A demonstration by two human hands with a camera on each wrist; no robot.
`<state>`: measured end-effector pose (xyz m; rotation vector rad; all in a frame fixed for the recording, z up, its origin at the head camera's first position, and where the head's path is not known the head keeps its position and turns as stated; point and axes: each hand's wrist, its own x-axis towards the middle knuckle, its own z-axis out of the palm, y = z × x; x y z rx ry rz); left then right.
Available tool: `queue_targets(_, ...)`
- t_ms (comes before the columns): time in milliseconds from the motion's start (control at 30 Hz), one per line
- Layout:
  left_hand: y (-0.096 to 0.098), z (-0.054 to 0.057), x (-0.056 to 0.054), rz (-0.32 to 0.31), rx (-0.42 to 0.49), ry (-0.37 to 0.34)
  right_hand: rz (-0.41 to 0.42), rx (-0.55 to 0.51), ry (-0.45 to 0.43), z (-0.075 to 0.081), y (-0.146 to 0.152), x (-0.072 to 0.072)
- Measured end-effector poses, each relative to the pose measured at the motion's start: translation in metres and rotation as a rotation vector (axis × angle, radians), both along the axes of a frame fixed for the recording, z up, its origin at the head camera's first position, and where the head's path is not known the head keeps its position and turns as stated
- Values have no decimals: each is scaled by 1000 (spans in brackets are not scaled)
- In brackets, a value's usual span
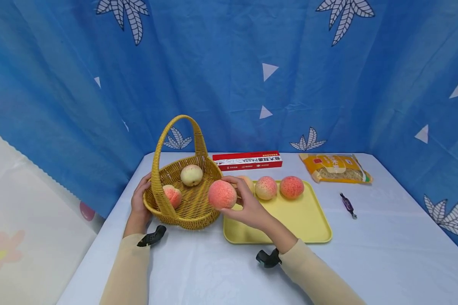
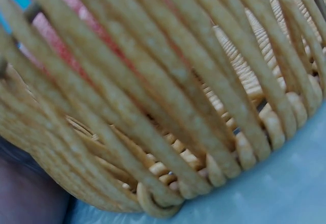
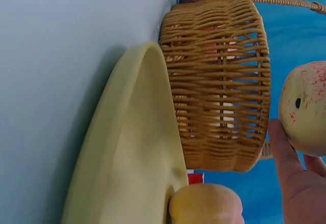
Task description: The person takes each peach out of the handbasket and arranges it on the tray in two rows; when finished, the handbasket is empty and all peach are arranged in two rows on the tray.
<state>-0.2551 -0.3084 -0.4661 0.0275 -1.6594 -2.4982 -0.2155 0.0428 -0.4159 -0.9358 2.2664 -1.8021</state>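
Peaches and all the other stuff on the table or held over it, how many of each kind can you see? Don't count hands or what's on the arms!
Peaches: 6
Wicker basket: 1
Yellow tray: 1
Red pasta box: 1
Orange-yellow bag: 1
Small purple wrapped thing: 1
Total: 11

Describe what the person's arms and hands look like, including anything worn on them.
Both arms wear long, plain beige sleeves ending near the wrists. The left hand and right hand are bare, without gloves. A small, curved black piece sticks out at each wrist, presumably the wrist camera. No cables show.
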Motion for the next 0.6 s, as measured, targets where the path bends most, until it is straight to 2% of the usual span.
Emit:
queue_targets(267,0,-2,-1,-9,38,8,-27,50,-23,-8,23,1)
queue_targets(600,-1,0,0,2,30,3,-106,237,-35,-26,41,1)
